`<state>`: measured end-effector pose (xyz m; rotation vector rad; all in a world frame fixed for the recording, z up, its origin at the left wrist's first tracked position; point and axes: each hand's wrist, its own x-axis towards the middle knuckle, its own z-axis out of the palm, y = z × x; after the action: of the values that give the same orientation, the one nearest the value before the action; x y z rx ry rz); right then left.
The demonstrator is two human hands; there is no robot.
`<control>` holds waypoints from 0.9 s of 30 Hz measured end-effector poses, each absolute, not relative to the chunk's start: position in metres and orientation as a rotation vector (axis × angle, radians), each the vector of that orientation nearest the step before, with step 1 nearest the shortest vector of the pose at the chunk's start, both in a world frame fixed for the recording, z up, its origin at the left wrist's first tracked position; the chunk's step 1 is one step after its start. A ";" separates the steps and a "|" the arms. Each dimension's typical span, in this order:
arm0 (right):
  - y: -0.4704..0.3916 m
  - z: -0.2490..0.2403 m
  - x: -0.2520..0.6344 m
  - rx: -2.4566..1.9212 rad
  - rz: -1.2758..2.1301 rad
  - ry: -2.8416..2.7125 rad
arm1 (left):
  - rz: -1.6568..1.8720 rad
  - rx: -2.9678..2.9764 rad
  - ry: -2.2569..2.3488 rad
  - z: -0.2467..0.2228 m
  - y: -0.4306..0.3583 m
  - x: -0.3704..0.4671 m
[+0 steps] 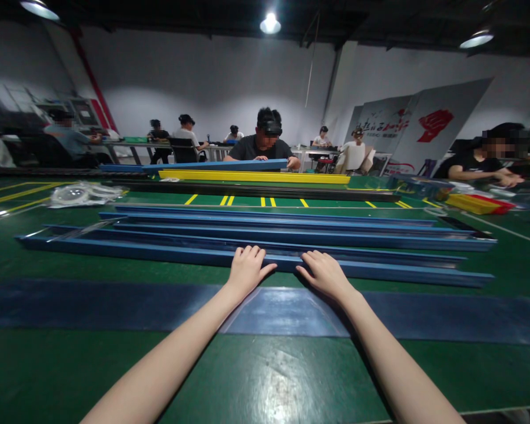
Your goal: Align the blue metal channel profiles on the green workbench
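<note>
A long blue channel (159, 252) lies across the green table, nearest of several blue channels. My left hand (248, 268) rests on its near wall, fingers over the top edge and thumb pointing right. To the right of it, my right hand (322, 271) grips the same wall, its thumb towards the left hand. Between the two hands a short stretch of blue wall shows. Under my forearms, closer to me, a long clear bluish strip (287, 312) lies flat. Behind the held channel is another blue channel (291, 232).
Further back are a black rail (247, 189), a yellow channel (251, 176) and a clear plastic bundle (82, 194). Across the table (194, 353) a person holds a blue channel (216, 165). Yellow and red trays (477, 204) stand at right near another person.
</note>
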<state>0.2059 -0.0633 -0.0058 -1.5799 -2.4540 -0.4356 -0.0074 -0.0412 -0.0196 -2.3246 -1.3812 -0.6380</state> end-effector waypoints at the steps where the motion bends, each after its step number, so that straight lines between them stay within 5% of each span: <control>1: -0.063 -0.006 0.206 -1.581 -0.435 -2.453 | -0.639 -2.326 -1.382 -0.019 -0.041 -0.007; 27: -0.064 -0.005 0.205 -1.599 -0.412 -2.452 | -0.689 -2.371 -1.394 -0.019 -0.041 -0.008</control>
<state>0.2048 -0.0640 -0.0047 -1.5993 -2.4524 -0.4125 -0.0076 -0.0411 -0.0192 -2.3707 -1.3941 -0.6894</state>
